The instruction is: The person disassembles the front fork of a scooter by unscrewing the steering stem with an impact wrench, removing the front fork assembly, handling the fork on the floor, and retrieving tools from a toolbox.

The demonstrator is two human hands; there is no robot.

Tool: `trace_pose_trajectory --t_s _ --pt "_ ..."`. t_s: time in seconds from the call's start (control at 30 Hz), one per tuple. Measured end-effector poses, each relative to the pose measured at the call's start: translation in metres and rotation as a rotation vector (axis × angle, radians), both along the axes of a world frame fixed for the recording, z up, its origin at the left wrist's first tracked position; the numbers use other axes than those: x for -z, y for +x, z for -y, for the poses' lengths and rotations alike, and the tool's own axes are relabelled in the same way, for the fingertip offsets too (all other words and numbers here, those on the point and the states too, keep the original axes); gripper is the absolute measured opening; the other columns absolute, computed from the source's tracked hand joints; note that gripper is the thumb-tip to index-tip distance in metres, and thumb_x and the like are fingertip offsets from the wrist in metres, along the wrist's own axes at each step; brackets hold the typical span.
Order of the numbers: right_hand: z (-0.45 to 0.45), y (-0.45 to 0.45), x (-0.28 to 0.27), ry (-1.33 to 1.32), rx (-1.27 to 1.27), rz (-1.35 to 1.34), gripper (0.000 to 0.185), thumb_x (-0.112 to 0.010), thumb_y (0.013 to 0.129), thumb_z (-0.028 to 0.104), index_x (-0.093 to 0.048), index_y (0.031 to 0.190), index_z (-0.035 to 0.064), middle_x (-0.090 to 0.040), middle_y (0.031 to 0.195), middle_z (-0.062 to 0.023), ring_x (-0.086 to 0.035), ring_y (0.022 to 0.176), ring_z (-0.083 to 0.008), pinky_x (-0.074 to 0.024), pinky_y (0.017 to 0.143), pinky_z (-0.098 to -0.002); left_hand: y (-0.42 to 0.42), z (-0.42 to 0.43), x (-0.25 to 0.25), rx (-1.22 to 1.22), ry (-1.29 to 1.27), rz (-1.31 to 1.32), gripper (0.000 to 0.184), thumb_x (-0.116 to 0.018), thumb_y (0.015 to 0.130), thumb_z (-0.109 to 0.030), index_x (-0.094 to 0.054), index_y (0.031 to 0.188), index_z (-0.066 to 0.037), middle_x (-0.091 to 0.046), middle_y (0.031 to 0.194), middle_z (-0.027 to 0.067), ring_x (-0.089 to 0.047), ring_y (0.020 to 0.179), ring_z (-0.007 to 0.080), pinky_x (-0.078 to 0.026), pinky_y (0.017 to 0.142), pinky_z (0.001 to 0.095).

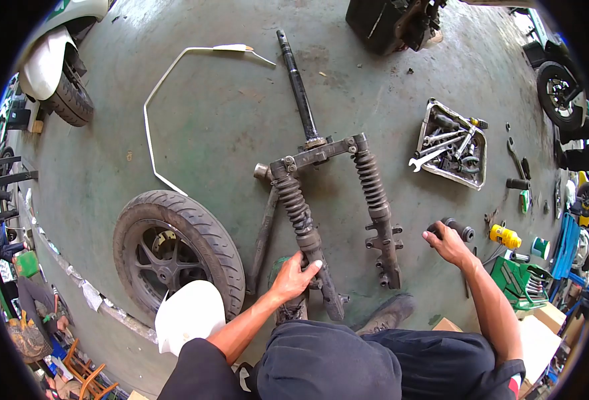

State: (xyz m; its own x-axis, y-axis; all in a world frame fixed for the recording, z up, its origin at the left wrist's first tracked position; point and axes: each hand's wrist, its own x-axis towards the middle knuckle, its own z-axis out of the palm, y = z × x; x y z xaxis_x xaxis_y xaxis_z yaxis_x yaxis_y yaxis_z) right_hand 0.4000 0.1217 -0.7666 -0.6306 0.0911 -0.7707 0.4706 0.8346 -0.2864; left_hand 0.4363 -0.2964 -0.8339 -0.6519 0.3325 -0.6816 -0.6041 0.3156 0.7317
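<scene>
A motorcycle front fork [321,155] lies in front of me, with a long black steering stem [296,87] and two spring-covered legs. My left hand [293,279] is closed around the lower part of its left leg [313,250], the thumb on top. The right leg [374,193] is untouched. To the right of the fork, my right hand [451,245] reaches down with bent fingers against a dark cylindrical piece [466,232] that has a round end. The fingers partly cover this piece, so its full shape is hidden.
A motorcycle wheel [174,250] rests left of the fork, near a white bent strip [149,127]. A metal tray of wrenches [451,143] sits at right. A yellow bottle [505,236] and green case [518,283] lie beyond my right hand. A black box [381,27] stands at the back.
</scene>
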Motion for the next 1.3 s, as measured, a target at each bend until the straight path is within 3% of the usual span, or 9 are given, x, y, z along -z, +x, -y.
trace_pose_trajectory --t_s 0.3,0.33,0.67,0.83,1.0,1.07,1.17,1.23,1.3 --pt "0.003 0.001 0.003 0.008 -0.093 -0.188 0.056 -0.061 0.094 0.048 -0.059 0.109 -0.0056 -0.067 0.098 -0.0309 -0.065 0.095 -0.0472 -0.0516 0.084 -0.0509 0.006 -0.003 0.008 0.000 -0.029 -0.103 0.038 -0.064 0.096 -0.028 -0.059 0.113 0.006 -0.068 0.097 0.0099 -0.065 0.083 0.0160 -0.056 0.069 0.0331" --pt "0.001 0.004 0.004 0.016 -0.095 -0.159 0.057 -0.061 0.094 0.050 -0.058 0.110 -0.0054 -0.067 0.099 -0.0311 -0.065 0.096 -0.0474 -0.0514 0.085 -0.0511 0.011 -0.001 0.023 -0.006 -0.067 -0.041 0.043 -0.065 0.092 -0.036 -0.062 0.113 0.002 -0.072 0.104 0.0181 -0.069 0.099 0.0284 -0.050 0.087 0.0416" --pt "0.005 -0.012 -0.029 -0.036 -0.162 -0.223 0.056 -0.062 0.094 0.045 -0.054 0.119 -0.0050 -0.061 0.113 -0.0307 -0.059 0.109 -0.0455 -0.0475 0.094 -0.0484 -0.025 -0.002 -0.027 0.449 -0.417 -0.093 0.063 -0.062 0.088 -0.054 -0.065 0.098 0.008 -0.071 0.086 0.0256 -0.071 0.086 0.0372 -0.053 0.080 0.0472" --pt "0.012 -0.081 -0.109 0.203 -0.348 -0.741 0.046 -0.068 0.090 0.025 -0.052 0.123 -0.0026 -0.054 0.122 -0.0260 -0.051 0.113 -0.0456 -0.0446 0.097 -0.0500 -0.050 0.001 -0.043 0.797 -0.468 -0.162 0.062 -0.056 0.091 -0.057 -0.070 0.082 0.003 -0.071 0.081 0.0217 -0.071 0.082 0.0377 -0.054 0.080 0.0482" --pt "0.047 -0.171 -0.280 0.532 -0.498 -1.508 0.047 -0.071 0.086 0.009 -0.052 0.129 0.0018 -0.056 0.119 -0.0234 -0.053 0.109 -0.0431 -0.0446 0.095 -0.0422 -0.154 -0.029 -0.104 1.049 -0.355 -0.317 0.063 -0.055 0.091 -0.058 -0.073 0.081 0.002 -0.070 0.077 0.0213 -0.070 0.081 0.0381 -0.055 0.076 0.0470" --pt "0.045 -0.202 -0.344 0.550 -0.632 -1.803 0.041 -0.067 0.091 0.006 -0.055 0.130 0.0007 -0.061 0.125 -0.0157 -0.058 0.115 -0.0275 -0.0440 0.098 -0.0393 -0.222 -0.049 -0.129 0.938 -0.398 -0.604 0.059 -0.056 0.091 -0.054 -0.072 0.084 0.001 -0.068 0.082 0.0221 -0.067 0.080 0.0391 -0.053 0.077 0.0486" --pt "0.078 -0.216 -0.411 0.415 -0.627 -1.968 0.040 -0.061 0.095 0.004 -0.054 0.134 -0.0006 -0.062 0.130 -0.0147 -0.061 0.113 -0.0227 -0.0501 0.094 -0.0362 -0.311 -0.078 -0.189 0.319 -0.231 -1.072 0.033 -0.066 0.092 -0.031 -0.065 0.096 0.002 -0.065 0.082 0.0249 -0.063 0.075 0.0410 -0.050 0.069 0.0466" --pt "0.083 -0.220 -0.440 0.523 -0.736 -1.992 0.042 -0.060 0.095 0.004 -0.052 0.136 -0.0010 -0.059 0.133 -0.0156 -0.058 0.118 -0.0246 -0.0484 0.098 -0.0376 -0.348 -0.085 -0.245 0.049 0.079 -1.196 0.023 -0.062 0.097 -0.018 -0.066 0.108 0.001 -0.066 0.078 0.0099 -0.063 0.071 0.0170 -0.049 0.065 0.0310" --pt "0.073 -0.230 -0.453 0.760 -0.950 -1.904 0.045 -0.061 0.094 0.006 -0.049 0.138 -0.0012 -0.054 0.139 -0.0172 -0.052 0.127 -0.0289 -0.0422 0.106 -0.0419 -0.378 -0.088 -0.271 -0.129 0.396 -1.245 0.022 -0.057 0.101 -0.017 -0.066 0.114 -0.003 -0.067 0.092 0.0018 -0.062 0.076 0.0095 -0.049 0.067 0.0246"
